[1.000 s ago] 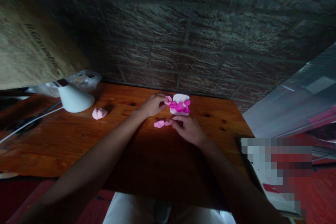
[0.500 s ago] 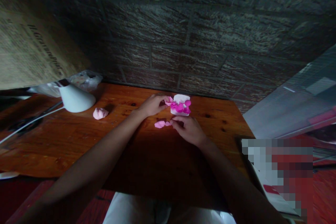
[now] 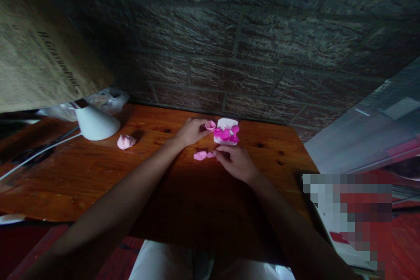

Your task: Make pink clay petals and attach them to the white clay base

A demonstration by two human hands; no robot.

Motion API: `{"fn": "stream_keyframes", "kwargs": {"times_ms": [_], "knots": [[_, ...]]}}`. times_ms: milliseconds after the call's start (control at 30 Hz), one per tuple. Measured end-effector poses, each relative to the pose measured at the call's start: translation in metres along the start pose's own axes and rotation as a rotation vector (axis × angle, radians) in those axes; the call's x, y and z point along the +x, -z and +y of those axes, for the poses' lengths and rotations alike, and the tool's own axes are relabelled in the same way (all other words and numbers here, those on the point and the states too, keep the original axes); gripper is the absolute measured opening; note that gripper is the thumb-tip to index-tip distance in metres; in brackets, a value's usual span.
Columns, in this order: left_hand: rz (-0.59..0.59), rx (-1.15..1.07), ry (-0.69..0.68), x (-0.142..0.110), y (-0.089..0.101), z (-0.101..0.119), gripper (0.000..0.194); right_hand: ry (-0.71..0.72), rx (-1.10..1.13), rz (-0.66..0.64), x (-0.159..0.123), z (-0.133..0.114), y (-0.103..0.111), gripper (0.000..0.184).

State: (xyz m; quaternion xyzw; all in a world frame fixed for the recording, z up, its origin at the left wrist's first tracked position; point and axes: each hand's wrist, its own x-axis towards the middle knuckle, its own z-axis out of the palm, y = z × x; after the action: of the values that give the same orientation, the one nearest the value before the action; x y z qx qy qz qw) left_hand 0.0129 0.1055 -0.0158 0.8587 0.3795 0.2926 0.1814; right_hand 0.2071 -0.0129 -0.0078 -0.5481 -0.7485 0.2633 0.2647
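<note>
My left hand [image 3: 193, 131] is closed on a thin, curved piece of pink clay [image 3: 210, 126], held at its fingertips. Just right of it lies a white base [image 3: 227, 123] with bright magenta shapes [image 3: 225, 134] across its middle; what they form is too small to tell. My right hand [image 3: 238, 162] rests in front of this base, thumb and forefinger pinched at the end of a row of pink bits. In that row are a larger pink clay lump [image 3: 200, 155] and a small pink clay bit [image 3: 210, 154]; the fingertips partly hide what they pinch.
A pale pink clay lump [image 3: 126, 141] sits to the left on the wooden table [image 3: 147, 166]. Beyond it stands a lamp with a white base [image 3: 97, 123] and newsprint shade [image 3: 42, 61]; its cord trails left. Plastic wrapping [image 3: 111, 99] lies behind. A brick wall [image 3: 210, 74] borders the back.
Both hands hold nearly the same positions and grips. The whole view has shifted very slightly; no piece has visibly moved on the table.
</note>
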Motion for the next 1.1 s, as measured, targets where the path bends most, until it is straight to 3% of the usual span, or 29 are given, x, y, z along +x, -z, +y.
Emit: {"fn": "stream_keyframes", "kwargs": {"times_ms": [100, 233, 333, 500, 600, 700, 800, 900, 1033, 1100], "knots": [[0.002, 0.022, -0.029, 0.000, -0.001, 0.003, 0.011, -0.001, 0.007, -0.003, 0.000, 0.000, 0.000, 0.024], [0.019, 0.017, -0.033, 0.001, -0.005, 0.004, 0.024, -0.001, 0.001, 0.003, 0.000, 0.000, 0.000, 0.024], [0.055, -0.059, 0.005, 0.002, -0.004, -0.002, 0.020, 0.005, 0.021, 0.005, 0.000, 0.000, -0.001, 0.024], [0.091, -0.479, 0.263, -0.002, 0.019, -0.001, 0.011, 0.013, 0.022, 0.006, 0.000, 0.003, -0.002, 0.025], [-0.051, -0.806, 0.420, -0.011, 0.038, 0.014, 0.028, -0.011, 0.107, 0.030, 0.001, 0.005, 0.000, 0.028], [-0.071, -0.984, 0.479, -0.022, 0.049, 0.035, 0.042, -0.014, 0.281, 0.145, 0.001, 0.005, 0.004, 0.030], [-0.150, -1.025, 0.455, -0.030, 0.053, 0.052, 0.043, 0.019, 0.430, 0.286, 0.000, 0.002, 0.010, 0.030], [-0.284, -0.954, 0.383, -0.035, 0.053, 0.063, 0.038, 0.046, 0.437, 0.359, -0.003, 0.000, 0.021, 0.029], [-0.502, -0.691, 0.221, -0.036, 0.047, 0.075, 0.029, 0.032, 0.423, 0.404, -0.009, 0.000, 0.044, 0.032], [-0.513, -0.485, 0.075, -0.035, 0.037, 0.084, 0.022, 0.025, 0.343, 0.370, -0.015, -0.001, 0.058, 0.030]]}}
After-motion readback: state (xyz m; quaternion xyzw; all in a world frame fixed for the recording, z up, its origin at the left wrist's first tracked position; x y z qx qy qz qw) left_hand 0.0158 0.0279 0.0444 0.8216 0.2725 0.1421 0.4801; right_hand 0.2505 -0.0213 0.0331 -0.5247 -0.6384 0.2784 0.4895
